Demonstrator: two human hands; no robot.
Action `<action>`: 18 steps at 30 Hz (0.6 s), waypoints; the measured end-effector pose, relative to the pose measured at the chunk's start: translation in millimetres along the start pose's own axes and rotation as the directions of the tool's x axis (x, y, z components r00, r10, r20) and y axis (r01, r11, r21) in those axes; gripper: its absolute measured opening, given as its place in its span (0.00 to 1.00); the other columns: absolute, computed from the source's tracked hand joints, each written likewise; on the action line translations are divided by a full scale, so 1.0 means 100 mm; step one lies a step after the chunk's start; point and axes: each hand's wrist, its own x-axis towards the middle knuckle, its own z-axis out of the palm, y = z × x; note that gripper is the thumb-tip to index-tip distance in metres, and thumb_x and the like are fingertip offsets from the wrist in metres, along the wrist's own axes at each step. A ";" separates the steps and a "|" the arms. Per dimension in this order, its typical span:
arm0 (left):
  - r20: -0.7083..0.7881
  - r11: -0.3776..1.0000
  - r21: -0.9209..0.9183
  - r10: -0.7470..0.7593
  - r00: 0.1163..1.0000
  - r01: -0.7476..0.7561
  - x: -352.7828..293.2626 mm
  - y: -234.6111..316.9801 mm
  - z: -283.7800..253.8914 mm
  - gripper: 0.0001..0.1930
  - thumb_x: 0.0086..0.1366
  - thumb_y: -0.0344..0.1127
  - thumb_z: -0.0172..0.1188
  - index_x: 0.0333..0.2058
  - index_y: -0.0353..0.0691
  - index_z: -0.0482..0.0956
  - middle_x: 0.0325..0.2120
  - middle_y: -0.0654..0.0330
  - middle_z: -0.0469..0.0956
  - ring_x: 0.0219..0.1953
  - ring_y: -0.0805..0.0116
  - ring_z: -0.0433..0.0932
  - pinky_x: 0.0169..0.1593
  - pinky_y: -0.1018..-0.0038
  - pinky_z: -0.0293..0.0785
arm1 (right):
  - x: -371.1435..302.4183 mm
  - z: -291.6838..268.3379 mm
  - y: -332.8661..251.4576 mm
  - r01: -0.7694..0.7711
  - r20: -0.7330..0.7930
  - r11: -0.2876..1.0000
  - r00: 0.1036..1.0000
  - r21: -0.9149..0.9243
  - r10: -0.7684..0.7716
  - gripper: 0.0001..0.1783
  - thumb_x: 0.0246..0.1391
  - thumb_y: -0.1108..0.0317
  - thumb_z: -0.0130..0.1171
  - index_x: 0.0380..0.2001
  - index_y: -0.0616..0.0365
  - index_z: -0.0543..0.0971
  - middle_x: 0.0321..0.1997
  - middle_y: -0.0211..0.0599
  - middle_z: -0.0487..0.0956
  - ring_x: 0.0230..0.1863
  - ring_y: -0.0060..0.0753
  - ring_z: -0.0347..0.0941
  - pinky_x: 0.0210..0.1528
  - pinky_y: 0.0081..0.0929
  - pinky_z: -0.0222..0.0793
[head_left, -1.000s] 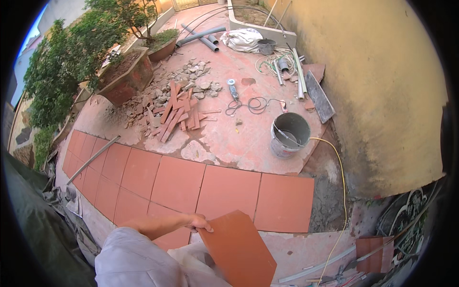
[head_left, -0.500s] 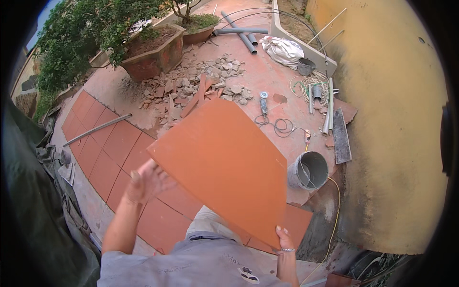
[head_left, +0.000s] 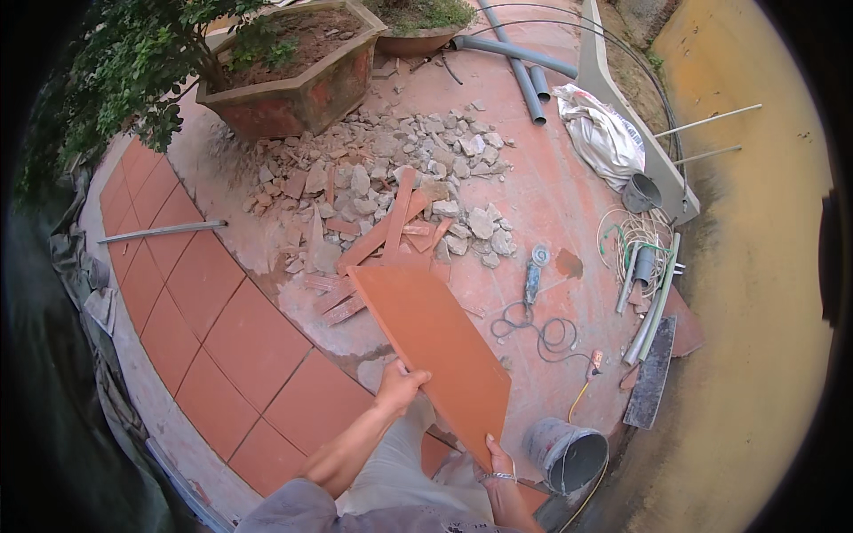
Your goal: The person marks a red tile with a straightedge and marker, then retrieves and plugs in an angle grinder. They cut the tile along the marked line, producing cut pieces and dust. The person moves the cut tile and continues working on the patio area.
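An orange terracotta floor tile (head_left: 435, 346) with one corner cut off is tilted in front of my body, above the ground. My left hand (head_left: 402, 387) grips its left edge, thumb on the face and fingers behind. Near the tile's bottom corner, my right hand (head_left: 499, 462) holds the right edge, thumb on the face; its other fingers are mostly hidden. To the left, laid red tiles (head_left: 258, 329) form a curved strip with dark joints. Beyond the held tile lie cut tile strips (head_left: 397, 213) on a heap of grey rubble (head_left: 360, 182).
A grey bucket (head_left: 576, 457) stands at my right, near a corded angle grinder (head_left: 533, 275). A metal bar (head_left: 164, 233) crosses the laid tiles. Farther off are a large planter (head_left: 284, 111), grey pipes (head_left: 520, 58) and a white sack (head_left: 600, 133). A yellow wall (head_left: 755, 266) bounds the right side.
My left hand was open beside the tile's left edge and has closed on it. The tile has tipped and appears narrower. My right hand keeps its hold. The view has shifted.
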 end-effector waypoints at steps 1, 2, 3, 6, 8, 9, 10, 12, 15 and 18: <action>-0.005 1.000 0.016 -0.011 1.000 0.011 0.17 0.16 0.01 0.10 0.61 0.24 0.62 0.42 0.33 0.79 0.33 0.58 0.83 0.34 0.69 0.83 0.37 0.72 0.82 | 0.10 0.21 -0.07 -0.024 -0.008 1.000 1.000 0.002 0.024 0.13 0.66 0.64 0.60 0.50 0.56 0.77 0.44 0.36 0.84 0.42 0.30 0.82 0.45 0.27 0.80; -0.010 0.999 0.029 -0.017 1.000 0.018 0.34 0.33 0.02 0.11 0.61 0.24 0.62 0.43 0.32 0.79 0.34 0.58 0.84 0.34 0.69 0.84 0.36 0.72 0.82 | 0.21 0.43 -0.15 -0.049 -0.014 0.999 0.999 0.004 0.049 0.13 0.66 0.63 0.60 0.50 0.56 0.77 0.44 0.35 0.84 0.41 0.30 0.82 0.44 0.26 0.80; -0.012 1.000 0.006 0.020 1.000 -0.020 0.52 0.47 0.03 0.11 0.61 0.23 0.62 0.43 0.32 0.80 0.34 0.57 0.84 0.33 0.68 0.84 0.36 0.72 0.82 | 0.33 0.63 -0.22 -0.077 -0.020 0.997 0.997 0.006 0.077 0.13 0.67 0.63 0.60 0.50 0.56 0.77 0.44 0.35 0.84 0.40 0.29 0.82 0.44 0.25 0.80; 0.006 0.996 -0.016 0.083 0.996 -0.083 1.11 0.88 0.10 0.12 0.60 0.23 0.62 0.44 0.32 0.80 0.36 0.58 0.84 0.34 0.67 0.84 0.36 0.70 0.82 | 0.84 1.18 -0.47 -0.041 -0.011 0.998 0.999 0.039 0.042 0.15 0.67 0.60 0.59 0.50 0.57 0.77 0.44 0.36 0.84 0.40 0.30 0.82 0.43 0.26 0.80; 0.047 0.997 0.012 0.074 0.996 -0.075 1.55 1.16 0.07 0.13 0.61 0.24 0.62 0.46 0.34 0.79 0.39 0.59 0.83 0.39 0.65 0.84 0.39 0.64 0.83 | 1.28 1.51 -0.64 0.005 -0.014 1.000 1.000 -0.029 -0.005 0.17 0.66 0.56 0.60 0.48 0.57 0.79 0.43 0.36 0.84 0.39 0.30 0.82 0.43 0.26 0.79; 0.038 0.996 0.046 0.081 0.996 -0.082 1.78 1.30 0.06 0.14 0.60 0.23 0.61 0.46 0.35 0.79 0.39 0.59 0.83 0.38 0.66 0.84 0.39 0.65 0.82 | 1.52 1.68 -0.74 0.027 -0.010 0.998 1.000 -0.062 -0.028 0.18 0.66 0.53 0.61 0.47 0.56 0.79 0.42 0.36 0.84 0.39 0.30 0.82 0.42 0.26 0.79; 0.043 0.992 0.059 0.108 0.993 -0.110 2.06 1.45 0.08 0.14 0.60 0.23 0.61 0.46 0.35 0.79 0.39 0.59 0.83 0.38 0.66 0.84 0.39 0.66 0.82 | 1.77 1.84 -0.86 -0.022 -0.035 0.984 0.999 -0.177 0.016 0.19 0.65 0.51 0.62 0.46 0.57 0.80 0.42 0.36 0.84 0.39 0.30 0.82 0.41 0.26 0.78; 0.039 0.983 0.060 0.172 0.984 -0.174 2.67 1.74 0.15 0.16 0.59 0.22 0.61 0.48 0.35 0.78 0.39 0.60 0.83 0.37 0.66 0.83 0.40 0.69 0.81 | 2.33 2.24 -1.13 -0.075 -0.073 0.933 0.996 -0.351 0.052 0.22 0.64 0.48 0.63 0.45 0.57 0.81 0.41 0.36 0.84 0.38 0.30 0.81 0.40 0.26 0.77; -0.006 0.989 0.044 0.145 0.989 -0.144 3.58 2.09 0.14 0.19 0.59 0.22 0.61 0.50 0.34 0.77 0.39 0.60 0.83 0.37 0.66 0.83 0.41 0.71 0.81 | 3.12 2.87 -1.37 0.023 -0.040 0.898 0.998 -0.438 -0.045 0.27 0.62 0.44 0.65 0.46 0.60 0.81 0.42 0.37 0.84 0.40 0.29 0.80 0.41 0.27 0.76; -0.063 0.993 -0.020 0.117 0.991 -0.118 4.37 2.25 -0.02 0.20 0.59 0.23 0.62 0.52 0.35 0.75 0.38 0.60 0.82 0.37 0.66 0.84 0.41 0.69 0.84 | 3.79 3.38 -1.32 0.247 0.022 0.843 0.963 -0.477 -0.270 0.31 0.61 0.43 0.66 0.49 0.65 0.81 0.44 0.39 0.84 0.43 0.28 0.80 0.43 0.29 0.76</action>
